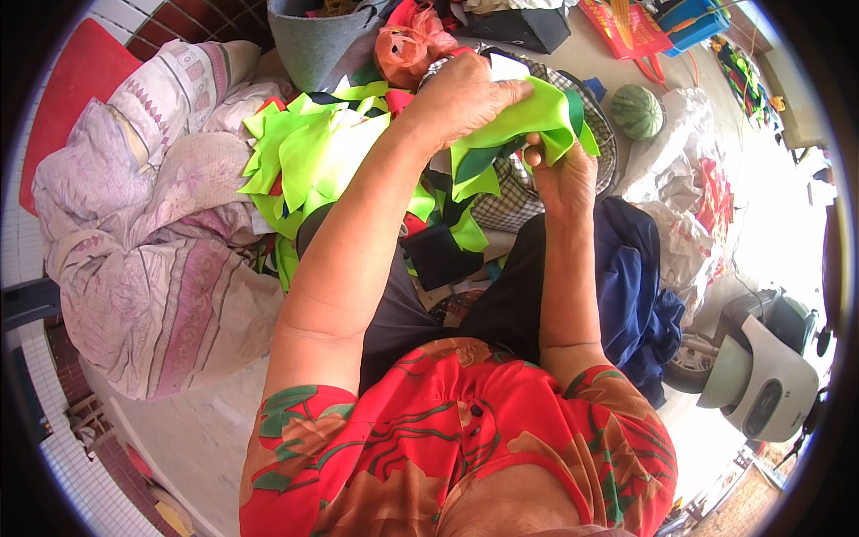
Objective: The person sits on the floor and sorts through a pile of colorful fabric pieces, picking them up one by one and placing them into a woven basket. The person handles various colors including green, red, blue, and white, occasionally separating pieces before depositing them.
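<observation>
Holding a bright green cloth piece between them, both hands were closed on it, out in front of the person's lap. The right hand sat nearer the body, under the cloth piece, with its thumb pinched up against the lower edge. The left hand lay farther out and on top, fingers curled over the upper left part of the cloth piece, so the two hands faced each other across it, one above and one below. The cloth piece ran its long way roughly from left to right, sloping down a little toward the left, where darker green points hung from it below the left hand. Both hands already touched the cloth piece; neither had to reach.

Just beneath the cloth piece lay a checked fabric, and to its left a heap of green scraps of the same bright colour mixed with red bits. Beyond the heap, farther left of the cloth piece, a pale patterned blanket was bundled. Right of the cloth piece a blue garment hung by the person's knee. Farther off, past the cloth piece to the right, a small watermelon rested on the floor; behind the left hand stood a grey bucket.
</observation>
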### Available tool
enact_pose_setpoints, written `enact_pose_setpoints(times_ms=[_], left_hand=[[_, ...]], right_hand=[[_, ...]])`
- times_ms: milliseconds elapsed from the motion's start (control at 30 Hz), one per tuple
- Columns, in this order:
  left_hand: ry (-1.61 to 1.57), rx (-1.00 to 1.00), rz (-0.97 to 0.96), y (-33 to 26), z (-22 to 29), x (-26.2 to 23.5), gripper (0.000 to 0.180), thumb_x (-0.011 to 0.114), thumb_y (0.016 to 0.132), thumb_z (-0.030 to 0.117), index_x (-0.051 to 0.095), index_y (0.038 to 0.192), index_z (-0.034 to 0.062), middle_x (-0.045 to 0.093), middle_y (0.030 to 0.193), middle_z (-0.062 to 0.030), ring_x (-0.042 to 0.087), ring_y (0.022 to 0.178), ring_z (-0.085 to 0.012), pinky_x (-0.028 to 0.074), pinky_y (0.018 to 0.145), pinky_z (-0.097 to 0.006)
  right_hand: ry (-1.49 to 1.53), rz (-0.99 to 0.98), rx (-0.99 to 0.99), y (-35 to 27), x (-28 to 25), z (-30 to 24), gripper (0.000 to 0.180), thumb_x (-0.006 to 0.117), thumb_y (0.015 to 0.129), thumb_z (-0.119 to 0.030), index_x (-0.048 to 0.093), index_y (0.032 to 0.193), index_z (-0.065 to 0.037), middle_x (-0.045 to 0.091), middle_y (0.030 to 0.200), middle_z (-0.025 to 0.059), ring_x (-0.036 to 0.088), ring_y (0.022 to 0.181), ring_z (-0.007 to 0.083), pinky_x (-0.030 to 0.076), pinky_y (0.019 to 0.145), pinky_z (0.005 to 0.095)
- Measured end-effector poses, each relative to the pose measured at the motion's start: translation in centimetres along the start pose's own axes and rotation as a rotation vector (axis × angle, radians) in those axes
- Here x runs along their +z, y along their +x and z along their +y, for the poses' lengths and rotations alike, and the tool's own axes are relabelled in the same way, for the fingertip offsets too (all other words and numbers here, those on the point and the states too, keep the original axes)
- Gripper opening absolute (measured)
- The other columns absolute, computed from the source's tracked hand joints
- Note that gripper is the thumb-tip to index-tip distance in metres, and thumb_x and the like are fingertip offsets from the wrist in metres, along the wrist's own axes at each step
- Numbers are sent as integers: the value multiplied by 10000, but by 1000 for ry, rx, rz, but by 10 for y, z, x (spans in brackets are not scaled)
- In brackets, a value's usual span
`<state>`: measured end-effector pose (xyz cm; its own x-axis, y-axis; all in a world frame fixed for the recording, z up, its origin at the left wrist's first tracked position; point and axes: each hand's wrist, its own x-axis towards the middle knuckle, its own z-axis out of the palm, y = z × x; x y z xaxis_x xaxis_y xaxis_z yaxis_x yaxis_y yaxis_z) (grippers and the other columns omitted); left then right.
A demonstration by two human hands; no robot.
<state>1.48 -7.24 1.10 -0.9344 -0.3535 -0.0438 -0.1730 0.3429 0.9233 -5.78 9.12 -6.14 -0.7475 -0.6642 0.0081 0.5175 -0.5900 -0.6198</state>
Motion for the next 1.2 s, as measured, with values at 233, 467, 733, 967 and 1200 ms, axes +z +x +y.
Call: enact_pose_setpoints(times_ms=[233,467,733,967,1200], left_hand=[[-295,98,268,10,-19,-16,305,641,843,289,622,944,1,610,800,-23,536,724,-88,437,649,-273],[-724,83,367,3,-12,-37,281,661,839,203,622,1048,19,642,955,-46,607,838,-135,492,751,-276],[-695,-52,323,3,-8,-30,251,641,843,178,615,1005,-12,646,933,-74,617,806,-151,498,730,-288],[-390,-195,91,1,4,3,258,609,848,183,597,973,-42,627,889,-68,597,781,-152,486,703,-296],[-782,-149,54,2,5,7,237,580,879,157,591,981,-56,629,908,-87,620,764,-145,524,661,-290]], right_hand=[[-3,167,-27,4,-6,2,168,496,914,-108,538,1026,10,621,908,119,608,688,206,486,547,304],[135,321,-99,14,-31,-3,105,585,884,-129,553,927,-39,598,830,68,562,660,160,446,546,273],[-1,188,-505,11,-21,-23,232,510,909,-85,450,1133,-69,567,1045,114,608,878,267,492,754,353],[-628,-88,-782,-5,27,-15,291,498,874,22,481,1164,3,562,1144,163,583,1037,281,421,923,355],[-1334,-231,-792,-10,32,1,716,826,571,-131,500,1202,-40,521,1202,156,496,1127,314,423,922,376]])
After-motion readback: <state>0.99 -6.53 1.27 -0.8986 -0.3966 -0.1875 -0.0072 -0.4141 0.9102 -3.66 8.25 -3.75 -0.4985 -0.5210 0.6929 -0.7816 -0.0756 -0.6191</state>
